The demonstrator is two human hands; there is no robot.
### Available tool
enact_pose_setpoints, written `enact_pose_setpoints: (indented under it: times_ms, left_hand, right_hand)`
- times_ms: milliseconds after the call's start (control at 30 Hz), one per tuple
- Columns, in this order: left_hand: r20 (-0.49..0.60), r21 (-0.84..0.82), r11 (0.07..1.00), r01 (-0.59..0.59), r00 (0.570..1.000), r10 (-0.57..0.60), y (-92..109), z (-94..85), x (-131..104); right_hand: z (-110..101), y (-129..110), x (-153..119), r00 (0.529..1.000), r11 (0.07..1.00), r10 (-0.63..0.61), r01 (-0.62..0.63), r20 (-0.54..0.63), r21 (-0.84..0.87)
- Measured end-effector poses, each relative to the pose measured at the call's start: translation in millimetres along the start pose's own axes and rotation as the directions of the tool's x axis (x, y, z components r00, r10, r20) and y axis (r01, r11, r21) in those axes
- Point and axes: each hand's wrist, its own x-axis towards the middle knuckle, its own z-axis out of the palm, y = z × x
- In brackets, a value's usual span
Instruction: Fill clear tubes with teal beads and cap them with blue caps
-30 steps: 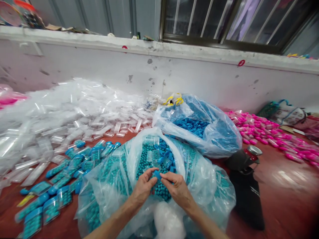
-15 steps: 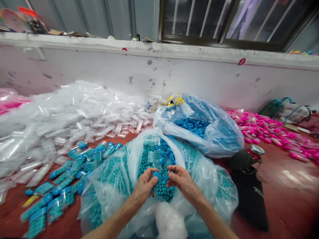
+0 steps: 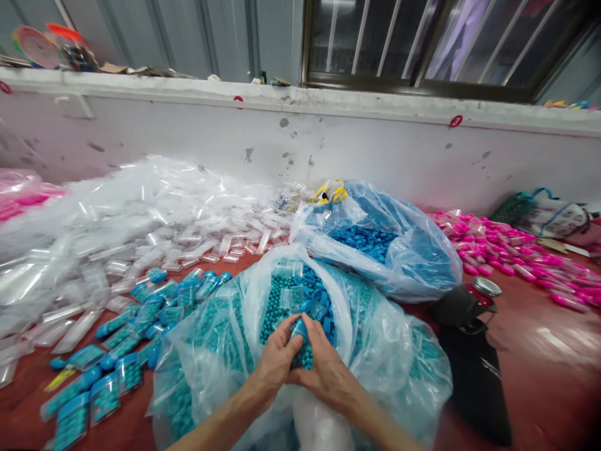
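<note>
My left hand point(image 3: 276, 356) and my right hand point(image 3: 323, 366) meet over the open mouth of a clear plastic bag point(image 3: 206, 351) full of teal beads point(image 3: 275, 307). Between their closed fingertips is a small blue cap point(image 3: 298, 327), partly covered by the fingers. My left thumb presses on it, and the right fingers close against it from the other side. Whether a clear container is joined to the cap is hidden. Loose blue caps point(image 3: 319, 294) and a clear empty container point(image 3: 291, 299) lie on the beads just beyond my hands.
Bead-filled containers with blue caps point(image 3: 103, 394) lie on the red floor at left, before a heap of clear containers point(image 3: 154, 207). Behind stands a bag of blue pieces point(image 3: 422, 250). At right are pink pieces point(image 3: 498, 244), a jar point(image 3: 486, 288) and a black flat item point(image 3: 474, 382).
My hands were apart, with the blue piece in the left fingers. The right hand has moved left, and both hands now meet around it. The view has shifted slightly.
</note>
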Motion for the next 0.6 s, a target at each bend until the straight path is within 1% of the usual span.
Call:
enact_pose_setpoints:
  times_ms: [67,133,200,267,333,400,467,533,600]
  left_hand:
    - [0.037,-0.046,0.999,-0.007,0.999,0.009,1.9,1.5,-0.6]
    - [0.035,-0.073,0.997,0.028,0.999,-0.026,2.3,4.2,-1.3]
    - [-0.010,-0.076,0.996,0.042,0.999,-0.043,1.1,7.6,-1.6]
    - [-0.053,-0.049,0.998,0.027,0.998,-0.029,-1.6,10.4,-0.8]
    - [-0.067,0.009,1.000,0.008,0.998,-0.007,-5.8,11.3,1.6]
    - [-0.059,0.103,0.995,-0.009,0.998,0.015,-10.7,10.0,4.9]
    - [-0.043,0.203,0.979,-0.033,0.998,0.042,-14.7,6.5,7.4]
    - [-0.009,0.275,0.960,-0.052,0.998,0.057,-15.0,-0.3,7.4]
    - [0.020,0.322,0.946,-0.032,0.999,0.027,-9.2,-13.1,4.7]
  right_hand:
    - [3.8,-2.0,0.8,0.994,0.999,-0.038,0.034,-0.104,-0.041]
    - [6.9,-4.0,1.3,0.980,0.992,-0.096,0.081,-0.175,-0.092]
    - [9.7,-4.1,0.9,0.967,0.980,-0.158,0.129,-0.198,-0.151]
    - [12.3,-2.1,-0.2,0.961,0.970,-0.185,0.145,-0.206,-0.193]
    - [14.9,0.7,-1.4,0.963,0.972,-0.168,0.126,-0.213,-0.197]
    - [17.4,3.1,-2.6,0.968,0.982,-0.124,0.088,-0.220,-0.165]
    - [19.1,4.9,-3.7,0.981,0.994,-0.069,0.052,-0.183,-0.097]
    - [18.6,6.8,-4.9,0.997,1.000,-0.020,0.021,-0.076,0.018]
    - [14.8,9.5,-5.9,0.999,0.988,0.030,-0.034,0.028,0.150]
